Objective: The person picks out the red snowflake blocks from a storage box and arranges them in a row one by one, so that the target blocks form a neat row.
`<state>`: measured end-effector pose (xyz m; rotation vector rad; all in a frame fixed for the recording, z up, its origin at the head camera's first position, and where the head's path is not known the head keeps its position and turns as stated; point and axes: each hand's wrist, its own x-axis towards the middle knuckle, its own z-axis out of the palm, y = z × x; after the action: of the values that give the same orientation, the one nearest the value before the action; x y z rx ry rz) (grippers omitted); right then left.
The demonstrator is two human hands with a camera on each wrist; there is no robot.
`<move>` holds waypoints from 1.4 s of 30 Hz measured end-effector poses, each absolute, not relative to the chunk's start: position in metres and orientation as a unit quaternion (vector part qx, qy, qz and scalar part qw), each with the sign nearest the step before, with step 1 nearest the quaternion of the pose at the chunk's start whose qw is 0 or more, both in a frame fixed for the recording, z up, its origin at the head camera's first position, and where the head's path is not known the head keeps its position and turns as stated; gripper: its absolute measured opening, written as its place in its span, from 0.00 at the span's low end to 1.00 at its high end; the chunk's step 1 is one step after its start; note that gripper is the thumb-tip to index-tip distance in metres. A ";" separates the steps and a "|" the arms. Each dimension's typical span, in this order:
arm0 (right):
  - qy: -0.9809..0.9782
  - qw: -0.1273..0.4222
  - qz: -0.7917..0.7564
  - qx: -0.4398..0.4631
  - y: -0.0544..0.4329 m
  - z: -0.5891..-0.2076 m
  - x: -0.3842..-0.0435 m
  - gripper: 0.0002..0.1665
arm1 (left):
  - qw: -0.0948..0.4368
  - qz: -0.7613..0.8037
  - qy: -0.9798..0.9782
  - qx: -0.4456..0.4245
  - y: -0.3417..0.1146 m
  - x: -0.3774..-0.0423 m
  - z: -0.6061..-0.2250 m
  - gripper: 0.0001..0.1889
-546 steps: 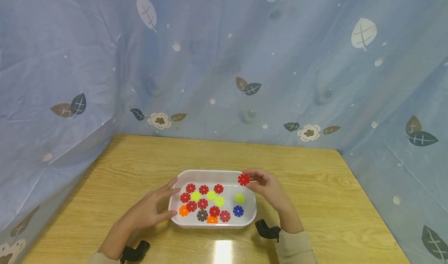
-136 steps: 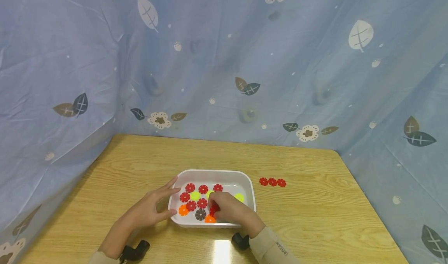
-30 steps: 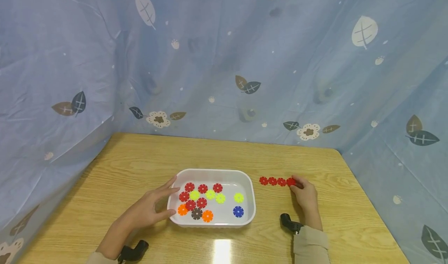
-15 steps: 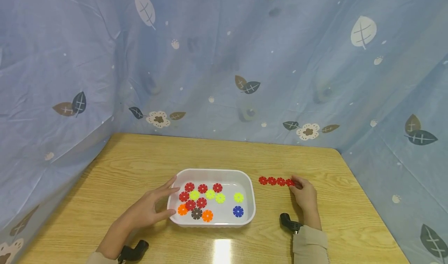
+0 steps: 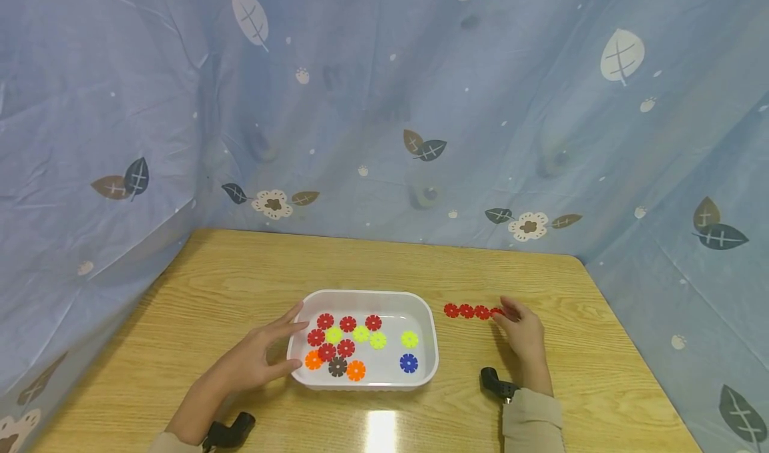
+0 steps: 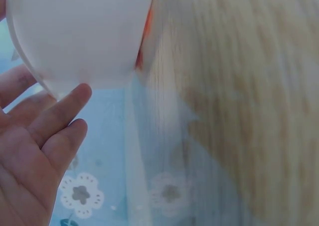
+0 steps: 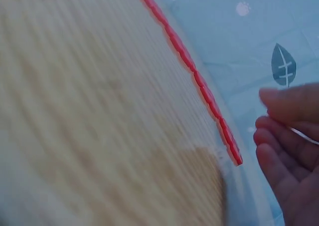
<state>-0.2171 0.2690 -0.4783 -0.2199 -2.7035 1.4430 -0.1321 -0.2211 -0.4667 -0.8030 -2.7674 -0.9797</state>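
Red notched discs (snowflake-type building pieces) [image 5: 466, 311] lie flat in one row on the table, to the right of a white plastic tray [image 5: 424, 375]. My right hand [image 5: 524, 335] is at the row's right end, its fingers loosely bent with nothing between them. In the right wrist view a gap shows between that hand [image 7: 294, 151] and the end of the red row [image 7: 204, 91]. My left hand [image 5: 258, 357] holds the tray's left end, thumb and fingers over the rim. The left wrist view shows fingers [image 6: 65, 109] against the tray's outer wall [image 6: 84, 36].
Inside the tray lie more red discs [image 5: 346, 347], several yellow ones [image 5: 378, 340], two orange [image 5: 356, 371], one dark grey [image 5: 338, 366] and one blue [image 5: 409, 363]. Patterned blue cloth [image 5: 360, 106] stands behind and beside the wooden table [image 5: 384, 259].
Red discs have gone from the tray to the row on the table, one by one. My right hand has just let go of the rightmost disc. The left hand stays on the tray.
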 end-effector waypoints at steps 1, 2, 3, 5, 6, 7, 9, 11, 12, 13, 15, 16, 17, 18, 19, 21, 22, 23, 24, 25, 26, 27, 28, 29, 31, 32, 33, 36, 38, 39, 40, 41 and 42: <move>-0.875 0.033 0.478 -0.067 0.268 -0.476 -0.217 0.29 | 0.049 -0.322 -0.908 -0.263 -0.221 -0.132 -0.466 0.30; -0.872 0.030 0.485 -0.063 0.266 -0.473 -0.216 0.29 | 0.048 -0.322 -0.908 -0.264 -0.221 -0.132 -0.466 0.30; -0.869 0.028 0.491 -0.058 0.264 -0.471 -0.216 0.29 | 0.049 -0.322 -0.908 -0.264 -0.221 -0.132 -0.466 0.30; -0.868 0.026 0.494 -0.047 0.260 -0.466 -0.215 0.30 | 0.048 -0.322 -0.908 -0.265 -0.222 -0.132 -0.465 0.30; -0.869 0.027 0.493 -0.039 0.258 -0.463 -0.214 0.30 | 0.048 -0.322 -0.907 -0.266 -0.222 -0.132 -0.465 0.30; -0.869 0.029 0.492 -0.031 0.257 -0.460 -0.213 0.30 | 0.048 -0.322 -0.907 -0.267 -0.222 -0.132 -0.465 0.30; -0.870 0.032 0.492 -0.014 0.252 -0.453 -0.211 0.31 | 0.049 -0.321 -0.907 -0.269 -0.222 -0.132 -0.465 0.30; -0.869 0.035 0.494 0.004 0.246 -0.444 -0.208 0.31 | 0.050 -0.320 -0.906 -0.271 -0.223 -0.132 -0.465 0.30; -0.867 0.036 0.497 0.015 0.242 -0.439 -0.206 0.32 | 0.050 -0.320 -0.907 -0.270 -0.223 -0.132 -0.465 0.30; -0.865 0.033 0.500 0.025 0.238 -0.433 -0.204 0.32 | 0.050 -0.320 -0.907 -0.270 -0.223 -0.132 -0.465 0.30; -0.859 0.028 0.509 0.047 0.229 -0.422 -0.200 0.31 | 0.050 -0.321 -0.907 -0.269 -0.223 -0.132 -0.465 0.30; -0.856 0.025 0.512 0.058 0.223 -0.416 -0.198 0.30 | 0.049 -0.320 -0.907 -0.269 -0.223 -0.132 -0.465 0.30; -0.855 0.022 0.514 0.072 0.218 -0.411 -0.196 0.29 | 0.049 -0.320 -0.907 -0.269 -0.223 -0.132 -0.464 0.30; -0.854 0.018 0.513 0.087 0.213 -0.406 -0.193 0.29 | 0.050 -0.319 -0.907 -0.269 -0.223 -0.132 -0.464 0.30; -0.852 0.013 0.514 0.100 0.208 -0.401 -0.191 0.28 | 0.050 -0.320 -0.907 -0.269 -0.223 -0.132 -0.464 0.30; -0.845 0.004 0.519 0.124 0.197 -0.393 -0.186 0.27 | 0.050 -0.319 -0.907 -0.269 -0.223 -0.132 -0.463 0.30; -0.842 0.001 0.520 0.139 0.192 -0.390 -0.183 0.27 | 0.050 -0.321 -0.907 -0.269 -0.223 -0.132 -0.463 0.30; -0.838 -0.004 0.524 0.149 0.186 -0.387 -0.181 0.27 | 0.049 -0.324 -0.906 -0.268 -0.223 -0.133 -0.462 0.30; -0.836 -0.009 0.527 0.156 0.180 -0.385 -0.178 0.26 | 0.048 -0.325 -0.906 -0.268 -0.223 -0.133 -0.462 0.30; -0.830 -0.014 0.533 0.162 0.174 -0.383 -0.175 0.26 | 0.047 -0.327 -0.905 -0.267 -0.223 -0.133 -0.462 0.30; -0.826 -0.021 0.538 0.167 0.167 -0.382 -0.173 0.26 | 0.045 -0.327 -0.906 -0.266 -0.223 -0.133 -0.462 0.30; -0.822 -0.026 0.542 0.173 0.161 -0.381 -0.171 0.25 | 0.044 -0.329 -0.905 -0.267 -0.223 -0.134 -0.462 0.30; -0.818 -0.032 0.546 0.175 0.154 -0.381 -0.168 0.25 | 0.043 -0.329 -0.905 -0.267 -0.223 -0.134 -0.461 0.30; -0.815 -0.038 0.552 0.175 0.146 -0.382 -0.166 0.24 | 0.042 -0.329 -0.905 -0.265 -0.223 -0.135 -0.461 0.30; -0.807 -0.046 0.562 0.175 0.132 -0.386 -0.163 0.24 | 0.040 -0.331 -0.905 -0.263 -0.223 -0.135 -0.461 0.30; -0.806 -0.047 0.564 0.173 0.124 -0.388 -0.162 0.23 | 0.040 -0.330 -0.906 -0.263 -0.223 -0.136 -0.460 0.30; -0.805 -0.046 0.566 0.171 0.118 -0.392 -0.162 0.22 | 0.039 -0.331 -0.906 -0.262 -0.224 -0.136 -0.460 0.30; -0.804 -0.040 0.573 0.156 0.100 -0.404 -0.164 0.20 | 0.034 -0.329 -0.907 -0.259 -0.224 -0.137 -0.461 0.31; -0.806 -0.036 0.571 0.151 0.090 -0.411 -0.169 0.19 | 0.032 -0.325 -0.909 -0.259 -0.224 -0.137 -0.461 0.31; -0.807 -0.033 0.570 0.151 0.086 -0.414 -0.172 0.19 | 0.032 -0.324 -0.910 -0.259 -0.224 -0.137 -0.462 0.31; -0.809 -0.032 0.567 0.151 0.083 -0.418 -0.175 0.19 | 0.033 -0.324 -0.909 -0.259 -0.224 -0.137 -0.462 0.31; -0.814 -0.031 0.560 0.151 0.079 -0.420 -0.178 0.19 | 0.034 -0.324 -0.909 -0.259 -0.224 -0.137 -0.462 0.31; -0.819 -0.031 0.552 0.153 0.076 -0.423 -0.182 0.19 | 0.035 -0.325 -0.909 -0.260 -0.225 -0.136 -0.462 0.31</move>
<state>-0.1817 0.0763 -0.4231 0.4887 -2.6242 1.7703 -0.1365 -0.2246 -0.4621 -0.7987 -2.7926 -0.9985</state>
